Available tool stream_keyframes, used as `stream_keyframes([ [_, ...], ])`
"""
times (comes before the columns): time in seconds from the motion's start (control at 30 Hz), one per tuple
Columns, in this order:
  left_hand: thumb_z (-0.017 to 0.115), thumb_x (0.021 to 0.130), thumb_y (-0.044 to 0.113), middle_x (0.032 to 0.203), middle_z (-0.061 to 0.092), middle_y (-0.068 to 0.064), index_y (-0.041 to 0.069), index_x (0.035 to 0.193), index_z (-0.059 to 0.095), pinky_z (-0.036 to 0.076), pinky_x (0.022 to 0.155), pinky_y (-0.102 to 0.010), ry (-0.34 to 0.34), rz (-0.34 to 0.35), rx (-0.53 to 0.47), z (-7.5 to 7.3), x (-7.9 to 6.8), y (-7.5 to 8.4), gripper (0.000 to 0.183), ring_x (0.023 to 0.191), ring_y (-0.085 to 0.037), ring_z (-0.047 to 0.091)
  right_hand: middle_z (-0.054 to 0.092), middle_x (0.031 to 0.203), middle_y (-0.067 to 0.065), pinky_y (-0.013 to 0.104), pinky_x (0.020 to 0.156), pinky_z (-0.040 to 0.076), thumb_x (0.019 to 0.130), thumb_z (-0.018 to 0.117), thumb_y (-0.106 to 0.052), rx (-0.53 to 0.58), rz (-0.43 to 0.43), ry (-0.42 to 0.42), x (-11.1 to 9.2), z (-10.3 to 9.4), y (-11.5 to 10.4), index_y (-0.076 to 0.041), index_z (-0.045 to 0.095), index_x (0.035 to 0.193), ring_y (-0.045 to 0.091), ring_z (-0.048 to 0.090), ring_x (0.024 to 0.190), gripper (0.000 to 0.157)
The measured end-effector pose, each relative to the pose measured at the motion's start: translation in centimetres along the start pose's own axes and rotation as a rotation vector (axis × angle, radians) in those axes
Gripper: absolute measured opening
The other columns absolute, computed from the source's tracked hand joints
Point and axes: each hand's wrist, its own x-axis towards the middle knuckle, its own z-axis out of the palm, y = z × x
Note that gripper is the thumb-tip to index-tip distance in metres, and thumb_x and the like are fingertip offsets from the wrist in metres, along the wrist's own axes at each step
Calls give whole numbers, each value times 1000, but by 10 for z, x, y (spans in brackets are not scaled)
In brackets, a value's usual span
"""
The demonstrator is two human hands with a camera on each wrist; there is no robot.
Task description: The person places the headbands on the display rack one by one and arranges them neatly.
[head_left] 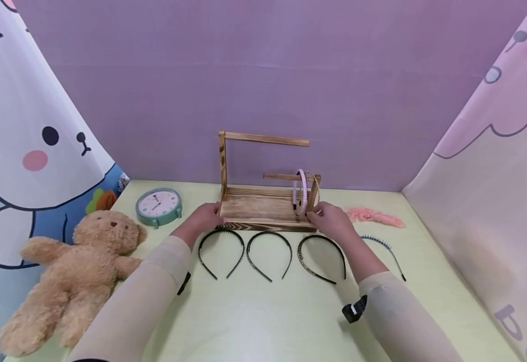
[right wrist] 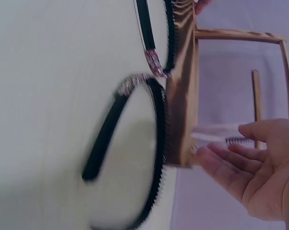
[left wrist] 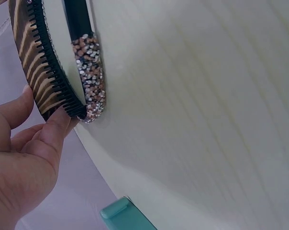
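A wooden rack [head_left: 263, 207] with a tray base and two bars on posts stands at the back of the table. A pink headband [head_left: 303, 193] hangs on its lower bar, beside a thin pale chain by the right post. My left hand [head_left: 202, 219] pinches the base's left corner between thumb and fingers; the left wrist view shows its dark-striped front edge [left wrist: 37, 72]. My right hand [right wrist: 254, 167] is at the base's right end, thumb spread from the loosely bent fingers. Three black headbands [head_left: 270, 233] with combed inner edges lie in front, glittery trim on at least two.
A blue headband [head_left: 383, 243] lies right of my right forearm, with a pink fabric bundle [head_left: 374, 216] behind it. At left are a teal clock [head_left: 159, 206] and a tan teddy bear [head_left: 93, 261]. Purple cloth [head_left: 263, 90] hangs behind the table.
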Motion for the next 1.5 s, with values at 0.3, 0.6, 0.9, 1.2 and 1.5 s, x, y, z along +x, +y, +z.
stream_keyframes([
  [0.3,55,101,23,158,29,-22,4,156,20,26,118,-53,8,-5,8,-1,-1,-2,69,145,-42,26,70,93,17,34,63,56,100,53,-36,-55,20,-137,-18,-34,34,0,63,111,24,68,73,39],
  [0.6,55,101,23,158,28,-21,3,156,19,27,118,-52,6,-5,1,0,-1,0,69,145,-41,27,61,76,11,33,60,55,95,64,-20,-73,114,-364,-41,-46,73,-2,59,87,20,58,66,20],
  [0.9,56,101,23,158,28,-21,3,156,20,25,118,-53,2,-7,3,-2,0,-2,69,145,-42,25,60,73,13,38,59,59,90,70,-18,-31,205,-461,-58,-30,89,-2,58,85,22,59,64,20],
  [1.2,55,101,22,156,31,-22,4,156,23,27,117,-54,2,9,3,0,1,-1,67,144,-42,28,59,71,13,36,55,56,91,63,-6,8,163,-396,-61,-32,89,-1,55,86,23,59,62,11],
  [1.5,55,101,23,159,26,-21,4,157,17,27,117,-53,-10,-20,-19,-1,-1,1,70,145,-41,25,57,77,11,35,59,57,94,55,-9,83,20,-302,-61,-56,73,2,54,95,19,57,68,10],
])
